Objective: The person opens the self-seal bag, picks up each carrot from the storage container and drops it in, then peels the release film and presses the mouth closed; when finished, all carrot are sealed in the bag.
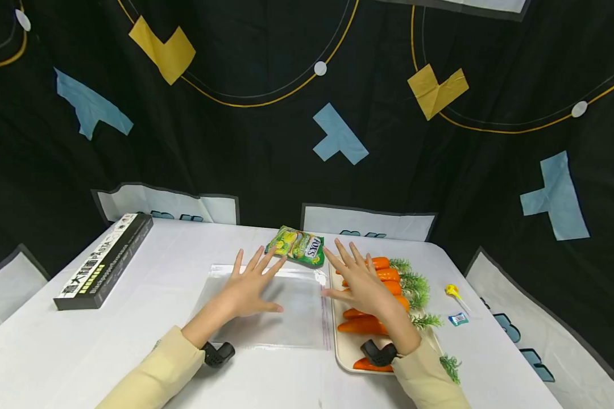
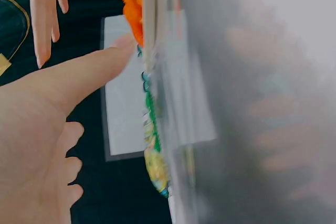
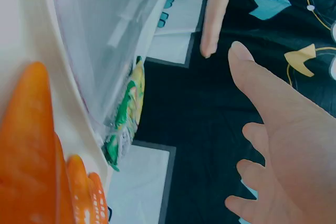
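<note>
Two hands hang over the white table (image 1: 56, 341), and both have their fingers spread out and straight, holding nothing. The left hand (image 1: 248, 289) is right over a flat, see-through plastic bag (image 1: 286, 318). The bag lies under that hand and goes on to the right of it. I cannot tell whether the palm rests on the bag or floats just above it. The bag's long side runs left to right, and its zip edge is on the right, next to the tray (image 1: 345, 355).

The right hand (image 1: 360, 284) is over the carrots (image 1: 360, 325) on the tray. Its thumb points left, toward the bag's zip edge, which is just beside the thumb. So the left hand is nearest the middle of the bag, and the right hand is nearest its edge.

Out past the fingertips of both hands lies a green snack packet (image 1: 297, 246), close to the far edge of the bag. The left middle finger comes near it.

Far to the left of the left hand sits a long black box (image 1: 104, 261). To the right of the right hand, past the carrot leaves, lie a yellow lollipop (image 1: 452, 292) and a small blue-and-white wrapper (image 1: 458, 319).
</note>
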### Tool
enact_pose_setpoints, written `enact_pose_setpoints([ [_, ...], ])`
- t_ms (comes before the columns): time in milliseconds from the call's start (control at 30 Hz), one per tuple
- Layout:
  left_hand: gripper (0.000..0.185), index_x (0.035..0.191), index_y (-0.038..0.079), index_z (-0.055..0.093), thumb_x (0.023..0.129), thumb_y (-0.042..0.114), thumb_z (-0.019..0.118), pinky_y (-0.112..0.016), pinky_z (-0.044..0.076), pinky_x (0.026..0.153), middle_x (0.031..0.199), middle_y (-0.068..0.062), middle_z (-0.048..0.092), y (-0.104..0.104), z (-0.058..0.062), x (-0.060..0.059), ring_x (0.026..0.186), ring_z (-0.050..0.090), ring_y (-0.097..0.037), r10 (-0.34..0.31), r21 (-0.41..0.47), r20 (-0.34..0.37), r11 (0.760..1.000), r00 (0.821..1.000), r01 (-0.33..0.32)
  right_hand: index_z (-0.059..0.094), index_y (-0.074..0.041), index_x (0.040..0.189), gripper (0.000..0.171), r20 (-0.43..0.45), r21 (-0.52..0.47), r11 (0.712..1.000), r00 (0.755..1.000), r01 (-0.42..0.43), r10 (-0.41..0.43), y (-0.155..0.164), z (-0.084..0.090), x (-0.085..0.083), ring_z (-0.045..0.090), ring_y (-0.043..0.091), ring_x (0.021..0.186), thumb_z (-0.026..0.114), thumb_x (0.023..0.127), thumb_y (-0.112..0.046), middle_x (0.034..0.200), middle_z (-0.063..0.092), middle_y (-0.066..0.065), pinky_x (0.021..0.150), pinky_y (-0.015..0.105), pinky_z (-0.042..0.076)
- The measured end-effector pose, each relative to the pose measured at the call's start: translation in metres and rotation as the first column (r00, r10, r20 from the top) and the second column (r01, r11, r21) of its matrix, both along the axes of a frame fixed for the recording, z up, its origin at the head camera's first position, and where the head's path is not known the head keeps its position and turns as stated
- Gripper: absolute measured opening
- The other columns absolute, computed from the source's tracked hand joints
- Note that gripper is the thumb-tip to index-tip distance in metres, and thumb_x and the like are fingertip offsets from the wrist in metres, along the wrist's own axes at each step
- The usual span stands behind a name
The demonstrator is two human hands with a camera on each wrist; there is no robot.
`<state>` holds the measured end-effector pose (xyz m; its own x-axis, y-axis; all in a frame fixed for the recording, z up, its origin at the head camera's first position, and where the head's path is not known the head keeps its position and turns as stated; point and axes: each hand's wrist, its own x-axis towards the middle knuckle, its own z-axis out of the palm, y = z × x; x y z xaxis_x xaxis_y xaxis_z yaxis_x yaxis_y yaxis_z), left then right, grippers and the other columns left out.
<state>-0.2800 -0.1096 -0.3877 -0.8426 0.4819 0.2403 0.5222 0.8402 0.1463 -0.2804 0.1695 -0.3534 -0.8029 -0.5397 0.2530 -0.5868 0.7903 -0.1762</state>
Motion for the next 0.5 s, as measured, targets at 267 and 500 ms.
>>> enact_pose_setpoints([
  [267, 0.085, 0.146, 0.012, 0.042, 0.079, 0.053, 0.072, -0.064, -0.003, 0.11, 0.154, -0.018, 0.028, 0.01, -0.009, 0.003, 0.142, 0.019, -0.041, -0.081, -0.004, 0.17, 0.997, 0.982, 0.083, 0.024, -0.02, 0.154, 0.082, 0.138, 0.013, 0.999, 0.99, -0.041, 0.039, -0.004, -0.011, -0.002, 0.008, 0.039, 0.144, 0.063, 0.089, -0.05, 0.159, 0.016, 0.012, 0.11, 0.066, 0.007],
  [500, 0.066, 0.135, 0.008, 0.056, 0.082, 0.045, 0.073, -0.064, 0.018, 0.109, 0.142, -0.019, 0.047, 0.019, -0.01, -0.002, 0.132, 0.04, -0.038, -0.064, 0.005, 0.189, 0.998, 0.98, 0.064, 0.033, -0.01, 0.15, 0.075, 0.211, -0.001, 0.996, 0.973, -0.092, 0.09, -0.006, -0.019, -0.005, 0.017, 0.039, 0.143, 0.062, 0.091, -0.046, 0.154, 0.027, 0.017, 0.111, 0.061, 0.014],
])
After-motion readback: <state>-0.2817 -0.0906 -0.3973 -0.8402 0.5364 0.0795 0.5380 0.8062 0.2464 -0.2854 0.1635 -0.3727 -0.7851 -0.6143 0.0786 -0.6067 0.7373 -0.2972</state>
